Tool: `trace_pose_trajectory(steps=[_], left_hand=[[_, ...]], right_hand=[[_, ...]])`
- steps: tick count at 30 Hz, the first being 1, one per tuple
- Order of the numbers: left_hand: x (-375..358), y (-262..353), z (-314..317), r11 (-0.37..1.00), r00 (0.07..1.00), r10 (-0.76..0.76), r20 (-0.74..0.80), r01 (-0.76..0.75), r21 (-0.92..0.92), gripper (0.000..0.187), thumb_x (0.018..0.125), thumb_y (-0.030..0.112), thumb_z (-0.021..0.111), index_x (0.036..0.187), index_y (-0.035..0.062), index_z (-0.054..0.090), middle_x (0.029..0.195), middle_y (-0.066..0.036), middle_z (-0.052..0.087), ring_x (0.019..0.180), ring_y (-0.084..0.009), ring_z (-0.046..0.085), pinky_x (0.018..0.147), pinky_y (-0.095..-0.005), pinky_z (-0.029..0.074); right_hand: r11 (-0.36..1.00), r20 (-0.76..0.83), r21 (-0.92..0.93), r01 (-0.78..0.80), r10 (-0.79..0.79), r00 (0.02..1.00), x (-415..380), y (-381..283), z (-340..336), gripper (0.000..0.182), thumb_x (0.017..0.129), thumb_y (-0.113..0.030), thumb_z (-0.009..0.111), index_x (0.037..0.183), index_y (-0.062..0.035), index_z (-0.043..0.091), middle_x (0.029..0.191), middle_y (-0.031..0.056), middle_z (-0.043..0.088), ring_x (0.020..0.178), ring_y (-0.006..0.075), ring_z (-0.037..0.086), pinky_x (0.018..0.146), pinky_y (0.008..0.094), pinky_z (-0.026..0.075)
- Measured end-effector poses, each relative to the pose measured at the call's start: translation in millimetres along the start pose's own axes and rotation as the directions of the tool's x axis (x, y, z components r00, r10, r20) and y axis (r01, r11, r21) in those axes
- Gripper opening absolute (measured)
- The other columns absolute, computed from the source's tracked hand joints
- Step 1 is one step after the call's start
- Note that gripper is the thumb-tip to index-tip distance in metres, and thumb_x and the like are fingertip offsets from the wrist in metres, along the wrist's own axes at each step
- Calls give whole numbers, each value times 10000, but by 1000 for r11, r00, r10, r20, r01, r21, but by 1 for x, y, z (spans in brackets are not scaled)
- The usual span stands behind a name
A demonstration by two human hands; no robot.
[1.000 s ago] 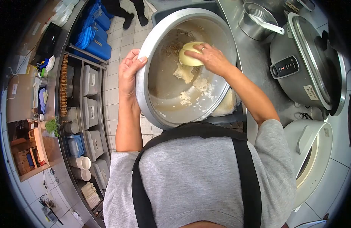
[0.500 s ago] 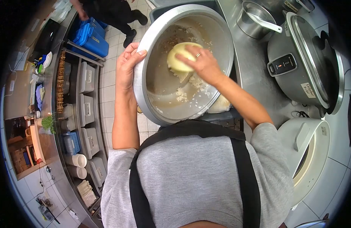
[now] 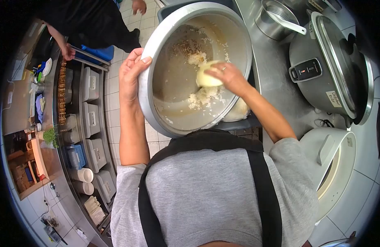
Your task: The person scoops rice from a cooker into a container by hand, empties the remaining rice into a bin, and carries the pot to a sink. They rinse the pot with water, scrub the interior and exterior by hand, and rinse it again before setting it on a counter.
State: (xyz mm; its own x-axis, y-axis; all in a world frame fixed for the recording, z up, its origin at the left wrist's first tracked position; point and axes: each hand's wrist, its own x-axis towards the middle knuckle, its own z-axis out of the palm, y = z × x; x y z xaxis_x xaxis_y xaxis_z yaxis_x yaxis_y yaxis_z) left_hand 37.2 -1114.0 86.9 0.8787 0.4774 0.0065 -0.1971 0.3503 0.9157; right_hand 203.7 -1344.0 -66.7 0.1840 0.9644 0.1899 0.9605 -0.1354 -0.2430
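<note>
Paddle (image 3: 208,76) shifted lower in pot (image 3: 157,37); left hand (image 3: 130,74) gripping rim.

Tilted steel pot (image 3: 173,103), rice (image 3: 204,98) stuck inside; pale scoop (image 3: 206,78).

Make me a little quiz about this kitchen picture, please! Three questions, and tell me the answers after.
1. True or false: the left hand grips the rim of the pot.
2. What does the right hand hold inside the pot?
A. a fork
B. a pale paddle
C. a sponge
3. Fill in the word: the white clumps stuck to the pot's inside are ____.

Key
1. True. The fingers curl over the pot's left edge.
2. B. The paddle presses against the pot's inner wall.
3. Rice.
</note>
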Motion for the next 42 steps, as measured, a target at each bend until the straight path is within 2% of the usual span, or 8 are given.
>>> trace_pose_trajectory(steps=[2, 5, 10, 21, 29, 33, 38, 42], left_hand=[[3, 0, -4, 1000, 1000, 6, 17, -5, -10, 231, 767, 60, 615, 973, -2, 530, 829, -90, 643, 671, -101, 608, 633, -212, 489], [4, 0, -5, 1000, 1000, 6, 9, -5, -17, 233, 769, 59, 615, 976, -5, 529, 843, -92, 641, 678, -103, 607, 644, -215, 490], [8, -6, -16, 1000, 1000, -3, -8, 3, -27, 231, 770, 55, 612, 979, -3, 532, 846, -86, 637, 688, -106, 603, 658, -212, 487], [7, -6, -16, 999, 1000, -25, -2, 25, -35, 263, 769, 55, 613, 1004, -8, 511, 847, -89, 639, 688, -110, 599, 663, -209, 478], [3, -4, -13, 999, 1000, -24, 16, 25, -47, 260, 774, 46, 608, 1006, -14, 505, 863, -97, 640, 713, -113, 602, 678, -211, 480], [4, -4, -14, 998, 999, -33, 16, 34, -61, 266, 773, 36, 604, 1012, -24, 502, 867, -110, 643, 715, -118, 610, 676, -215, 488], [3, -2, -12, 998, 1000, -12, 17, 13, -59, 284, 768, 43, 608, 1021, -25, 500, 859, -115, 646, 701, -119, 614, 659, -218, 497], [3, -2, -16, 1000, 1000, -3, 17, 3, -10, 293, 762, 50, 613, 1023, -26, 504, 855, -115, 648, 691, -118, 615, 653, -217, 498]], right_hand=[[993, -400, 57, -101, 115, 909, 12, 7, -24, 658, 671, 80, 555, 1242, -242, 502, 1218, 108, 516, 1100, 303, 502, 938, 424, 410], [992, -474, -31, -123, 94, 876, 41, 3, -24, 652, 677, 112, 517, 1223, -244, 518, 1156, 123, 547, 1054, 305, 535, 895, 386, 449], [973, -165, -207, -100, 66, 984, 16, -29, -4, 584, 757, -32, 509, 1287, -269, 448, 1258, 126, 474, 1162, 338, 438, 894, 492, 398], [873, -75, -488, -20, -19, 997, 2, -50, 8, 481, 801, -200, 501, 1276, -256, 453, 1287, 124, 419, 1191, 363, 382, 846, 608, 382], [723, 261, -617, 311, -185, 948, 10, -39, 2, 420, 828, -291, 479, 1248, -276, 468, 1361, 89, 328, 1285, 330, 254, 891, 684, 324], [740, 220, -608, 288, -192, 956, -1, -29, 15, 418, 831, -265, 478, 1248, -290, 466, 1374, 85, 318, 1290, 324, 253, 883, 690, 323], [858, 3, -513, -34, 41, 999, -7, -43, 36, 370, 825, -214, 493, 1187, -290, 515, 1365, 74, 336, 1254, 346, 294, 841, 695, 330], [845, -27, -528, -84, 83, 996, -10, -52, 41, 382, 816, -211, 496, 1188, -295, 514, 1371, 71, 332, 1255, 354, 290, 836, 693, 330]])
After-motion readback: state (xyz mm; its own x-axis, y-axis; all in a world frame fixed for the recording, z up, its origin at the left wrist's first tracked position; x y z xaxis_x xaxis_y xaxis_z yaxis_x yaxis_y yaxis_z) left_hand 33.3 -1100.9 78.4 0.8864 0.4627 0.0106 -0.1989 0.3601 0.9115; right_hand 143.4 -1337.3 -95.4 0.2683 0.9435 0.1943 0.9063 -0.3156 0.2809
